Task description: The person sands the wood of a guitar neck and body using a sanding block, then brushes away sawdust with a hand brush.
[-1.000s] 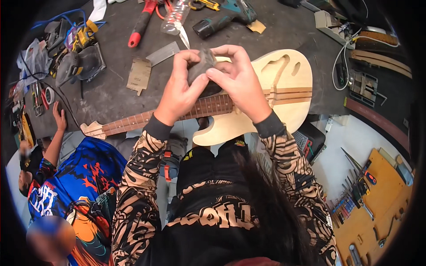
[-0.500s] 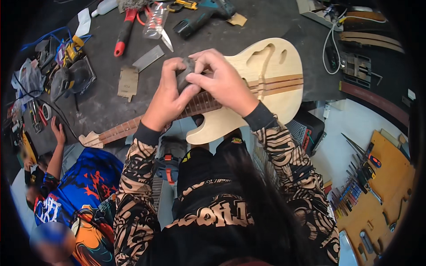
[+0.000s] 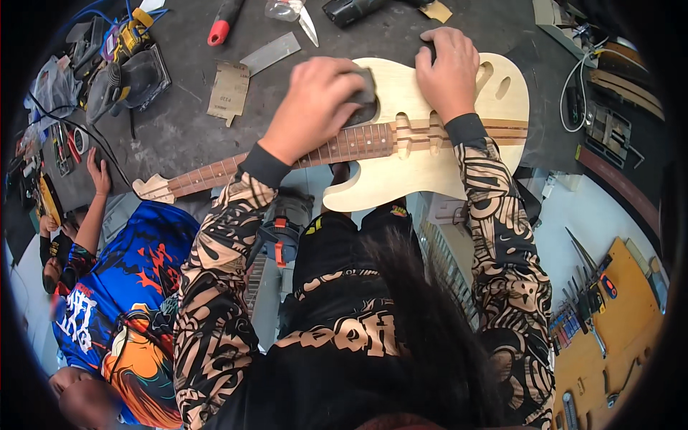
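An unpainted electric guitar (image 3: 401,172) lies across the workbench, with a pale wood body, darker centre stripes and a fretted neck pointing left. My left hand (image 3: 315,104) is closed on a dark grey piece of sandpaper (image 3: 368,89), pressed against the body's upper horn beside the neck. Whether the sandpaper wraps a block is hidden. On the far side of the body rests my right hand (image 3: 451,75), thumb apart and fingers reaching over the far edge, with no tool in it.
Beyond the neck lie a torn sandpaper sheet (image 3: 229,92) and a flat metal plate (image 3: 271,54). A red-and-black handle (image 3: 225,23) and a black power tool (image 3: 351,10) lie farther back. Another person's hand (image 3: 98,172) touches the bench at left. Hand tools (image 3: 591,297) hang at right.
My hands have parted. The left keeps the sandpaper and has brought it to the upper horn; the right has let go and moved right onto the guitar body. The view has shifted.
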`<state>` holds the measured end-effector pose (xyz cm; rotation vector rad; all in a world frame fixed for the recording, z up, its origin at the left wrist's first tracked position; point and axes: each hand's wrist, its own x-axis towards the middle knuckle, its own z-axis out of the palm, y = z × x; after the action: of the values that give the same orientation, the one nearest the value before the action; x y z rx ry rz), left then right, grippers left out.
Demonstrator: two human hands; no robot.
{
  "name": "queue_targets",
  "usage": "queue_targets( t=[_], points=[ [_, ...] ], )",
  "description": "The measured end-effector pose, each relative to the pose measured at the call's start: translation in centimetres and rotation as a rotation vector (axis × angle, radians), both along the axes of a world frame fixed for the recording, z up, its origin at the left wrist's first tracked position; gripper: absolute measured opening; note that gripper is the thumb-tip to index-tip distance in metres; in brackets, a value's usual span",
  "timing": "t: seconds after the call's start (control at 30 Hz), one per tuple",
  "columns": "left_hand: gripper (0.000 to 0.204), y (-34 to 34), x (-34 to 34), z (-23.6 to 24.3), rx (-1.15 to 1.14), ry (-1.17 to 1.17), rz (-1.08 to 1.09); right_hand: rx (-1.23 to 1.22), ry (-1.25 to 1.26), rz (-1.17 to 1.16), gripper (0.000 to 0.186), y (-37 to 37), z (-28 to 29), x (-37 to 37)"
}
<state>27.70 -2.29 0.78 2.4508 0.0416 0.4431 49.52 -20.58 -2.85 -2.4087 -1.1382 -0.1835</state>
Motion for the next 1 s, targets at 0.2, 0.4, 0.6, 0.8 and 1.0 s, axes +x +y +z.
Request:
queue_targets(
  t=[0.2, 0.4, 0.6, 0.8, 1.0],
  points=[
    [0.039, 3.7, 0.2, -1.5, 0.007, -0.046, 0.09, -0.04, -0.008, -0.016, 0.023, -0.2, 0.1, -0.1],
    [0.043, 1.9, -1.1, -1.6, -0.658, -0.032, 0.408, -0.046, -0.028, -0.029, 0.023, -0.2, 0.0, 0.2],
    [0.045, 0.3, 1.9, -2.4, -0.539, 0.032, 0.418, -0.07, -0.012, -0.031, 0.024, 0.4, 0.1, -0.3],
    [0.058, -0.4, 0.3, -0.3, -1.041, -0.099, 0.633, -0.071, -0.002, -0.041, 0.024, -0.5, 0.1, 0.2],
    [0.054, -4.9, 1.1, -0.9, -0.724, 0.02, 0.659, -0.069, -0.003, -0.05, 0.025, 0.0, 0.2, 0.1]
  ],
)
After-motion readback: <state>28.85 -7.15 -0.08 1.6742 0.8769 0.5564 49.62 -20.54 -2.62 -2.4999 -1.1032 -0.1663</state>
